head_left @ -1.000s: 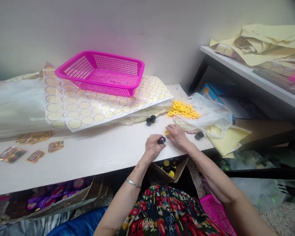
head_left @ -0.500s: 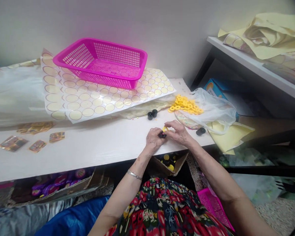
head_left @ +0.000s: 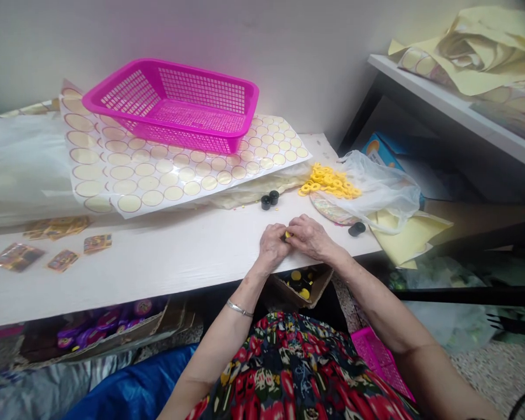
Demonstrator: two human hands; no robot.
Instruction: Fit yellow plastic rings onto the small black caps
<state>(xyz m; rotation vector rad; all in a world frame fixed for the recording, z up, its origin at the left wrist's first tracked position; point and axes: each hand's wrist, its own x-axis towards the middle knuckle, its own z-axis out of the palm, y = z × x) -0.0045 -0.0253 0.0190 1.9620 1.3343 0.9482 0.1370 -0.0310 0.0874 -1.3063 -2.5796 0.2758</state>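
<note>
Over the front edge of the white table, my left hand (head_left: 274, 245) is closed around a small black round piece, mostly hidden by the fingers. My right hand (head_left: 310, 239) meets it, its fingers pinched on a yellow ring (head_left: 287, 234) that sits against the black piece. Just beyond my hands stand two black round pieces (head_left: 266, 202), and another black piece (head_left: 357, 228) lies to the right of my right hand. A heap of yellow rings (head_left: 328, 182) spills out of a clear plastic bag (head_left: 378, 184) farther back.
A pink basket (head_left: 175, 140) rests on sticker sheets (head_left: 157, 181) at the back. Small printed packets (head_left: 17, 256) lie at the left. Below the table edge are a cardboard box (head_left: 321, 286) of black and yellow pieces and another box (head_left: 157, 326) with purple items. A shelf (head_left: 441, 93) juts in at the right.
My right fingers have come down and closed in, bringing the yellow ring against the black piece in my left hand. The view has shifted slightly.
</note>
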